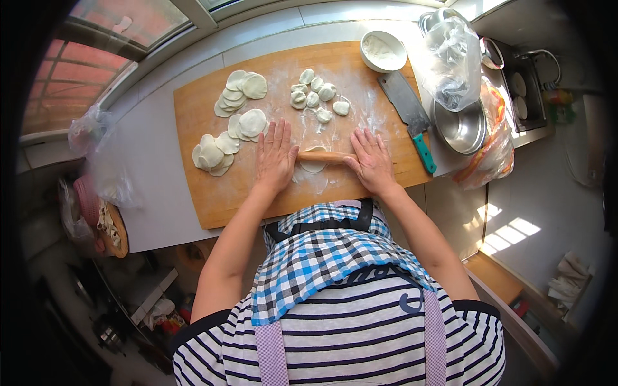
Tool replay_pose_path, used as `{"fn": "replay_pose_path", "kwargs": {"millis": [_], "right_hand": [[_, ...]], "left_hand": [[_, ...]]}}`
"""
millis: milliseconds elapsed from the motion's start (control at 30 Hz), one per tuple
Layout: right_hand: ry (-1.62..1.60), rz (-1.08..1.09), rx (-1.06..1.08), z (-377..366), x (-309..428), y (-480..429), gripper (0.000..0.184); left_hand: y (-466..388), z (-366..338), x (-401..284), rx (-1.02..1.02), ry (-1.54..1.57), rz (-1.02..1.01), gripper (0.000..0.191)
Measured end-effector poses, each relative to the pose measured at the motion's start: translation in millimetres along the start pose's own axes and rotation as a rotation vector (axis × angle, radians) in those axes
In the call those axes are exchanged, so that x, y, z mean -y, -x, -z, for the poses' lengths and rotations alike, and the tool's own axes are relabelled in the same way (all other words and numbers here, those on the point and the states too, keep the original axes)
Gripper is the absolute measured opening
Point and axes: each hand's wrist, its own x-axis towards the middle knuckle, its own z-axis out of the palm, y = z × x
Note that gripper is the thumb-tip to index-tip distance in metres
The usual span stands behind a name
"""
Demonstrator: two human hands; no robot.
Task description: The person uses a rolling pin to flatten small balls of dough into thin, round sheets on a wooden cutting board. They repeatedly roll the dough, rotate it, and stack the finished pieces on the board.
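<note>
A wooden rolling pin lies across a round of dough on the floured wooden board. My left hand rests palm down on its left end, fingers stretched forward. On the other end lies my right hand, also flat, with the thumb along the pin. Just left of my left hand are overlapping dough wrappers, with more wrappers further left and another cluster behind. Several small dough pieces lie beyond the pin.
A cleaver with a green handle lies at the board's right side. Behind it stands a white bowl of flour. Further right are a steel basin, a clear plastic bag and a sink. A round wooden board is at far left.
</note>
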Motion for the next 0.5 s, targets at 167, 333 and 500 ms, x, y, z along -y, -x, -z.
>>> {"fn": "replay_pose_path", "kwargs": {"millis": [167, 333, 500], "right_hand": [[-0.192, 0.028, 0.001, 5, 8, 44, 0.042], [-0.260, 0.033, -0.020, 12, 10, 26, 0.034], [-0.284, 0.059, -0.014, 19, 11, 19, 0.034]], "left_hand": [[19, 19, -16, 0.071, 0.160, -0.090, 0.058], [-8, 34, -30, 0.158, 0.499, -0.221, 0.052], [-21, 23, -22, 0.306, 0.616, 0.031, 0.033]]}}
